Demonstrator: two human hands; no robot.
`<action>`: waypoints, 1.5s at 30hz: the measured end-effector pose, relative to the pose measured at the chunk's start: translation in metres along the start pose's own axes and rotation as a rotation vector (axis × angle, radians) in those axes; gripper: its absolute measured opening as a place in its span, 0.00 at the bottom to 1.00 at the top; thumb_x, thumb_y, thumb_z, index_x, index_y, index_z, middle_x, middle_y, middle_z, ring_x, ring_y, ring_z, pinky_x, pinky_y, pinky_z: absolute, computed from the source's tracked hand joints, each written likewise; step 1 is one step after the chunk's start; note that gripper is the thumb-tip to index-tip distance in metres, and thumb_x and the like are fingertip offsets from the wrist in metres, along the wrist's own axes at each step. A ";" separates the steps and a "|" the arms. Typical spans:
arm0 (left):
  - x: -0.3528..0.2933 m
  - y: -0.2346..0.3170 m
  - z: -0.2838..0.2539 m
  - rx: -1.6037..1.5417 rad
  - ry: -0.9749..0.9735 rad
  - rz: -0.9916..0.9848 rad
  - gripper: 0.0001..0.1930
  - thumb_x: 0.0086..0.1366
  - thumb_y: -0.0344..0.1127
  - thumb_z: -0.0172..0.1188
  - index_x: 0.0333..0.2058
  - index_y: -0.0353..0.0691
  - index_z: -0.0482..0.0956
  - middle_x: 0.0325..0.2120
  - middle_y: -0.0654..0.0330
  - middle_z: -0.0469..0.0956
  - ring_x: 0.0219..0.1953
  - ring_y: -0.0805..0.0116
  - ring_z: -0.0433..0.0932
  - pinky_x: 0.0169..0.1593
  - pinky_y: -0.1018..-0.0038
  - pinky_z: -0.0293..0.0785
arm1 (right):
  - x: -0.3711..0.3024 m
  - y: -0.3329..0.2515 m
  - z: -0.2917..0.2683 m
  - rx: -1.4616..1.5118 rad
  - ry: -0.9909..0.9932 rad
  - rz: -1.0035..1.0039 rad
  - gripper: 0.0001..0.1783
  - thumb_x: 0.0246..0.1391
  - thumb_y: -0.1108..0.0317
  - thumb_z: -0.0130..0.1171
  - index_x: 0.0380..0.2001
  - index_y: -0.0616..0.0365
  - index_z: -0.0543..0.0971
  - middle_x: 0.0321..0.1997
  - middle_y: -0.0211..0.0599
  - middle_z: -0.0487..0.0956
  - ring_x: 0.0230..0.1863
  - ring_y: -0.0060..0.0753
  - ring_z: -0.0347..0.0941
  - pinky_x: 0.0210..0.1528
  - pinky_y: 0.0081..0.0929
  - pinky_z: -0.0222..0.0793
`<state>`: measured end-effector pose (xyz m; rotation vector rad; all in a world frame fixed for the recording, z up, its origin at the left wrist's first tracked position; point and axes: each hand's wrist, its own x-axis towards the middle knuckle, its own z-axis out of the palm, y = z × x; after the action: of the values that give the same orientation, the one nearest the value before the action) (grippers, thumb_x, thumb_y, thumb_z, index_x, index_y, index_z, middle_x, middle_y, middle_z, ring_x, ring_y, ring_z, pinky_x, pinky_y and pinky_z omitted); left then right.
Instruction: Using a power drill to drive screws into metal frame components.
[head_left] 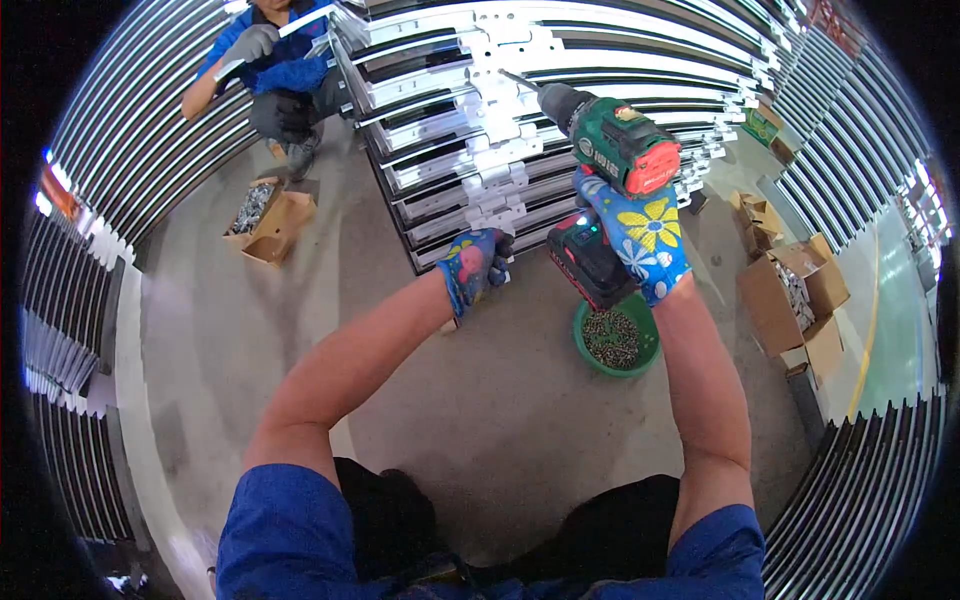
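My right hand, in a blue flowered glove, is wrapped round the handle of a green and red cordless drill. The drill's black battery hangs below the hand. Its bit points up and left, at a bright bracket plate on a stack of metal rails; whether the tip touches the plate I cannot tell. My left hand, in a matching glove, is closed beside the stack's lower front end. What its curled fingers hold, if anything, is too small to name.
A green bowl of small screws stands on the floor below the drill. Open cardboard boxes with metal parts lie at the right; another box is at the left. A crouching person's grey-gloved hand grips a pale strip. Racked rails surround the area.
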<state>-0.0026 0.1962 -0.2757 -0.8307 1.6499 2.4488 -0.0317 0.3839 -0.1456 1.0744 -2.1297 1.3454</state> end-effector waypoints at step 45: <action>0.000 0.017 -0.003 0.181 -0.271 0.049 0.11 0.63 0.36 0.51 0.42 0.39 0.75 0.26 0.68 0.71 0.20 0.81 0.64 0.20 0.83 0.62 | 0.013 0.025 -0.004 -0.110 -0.215 -0.307 0.16 0.52 0.72 0.45 0.46 0.59 0.70 0.49 0.36 0.73 0.49 0.30 0.69 0.52 0.29 0.65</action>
<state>-0.0070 0.1868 -0.2623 -0.4187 1.7703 2.2747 -0.0596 0.3888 -0.1492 1.4847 -2.0476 0.9988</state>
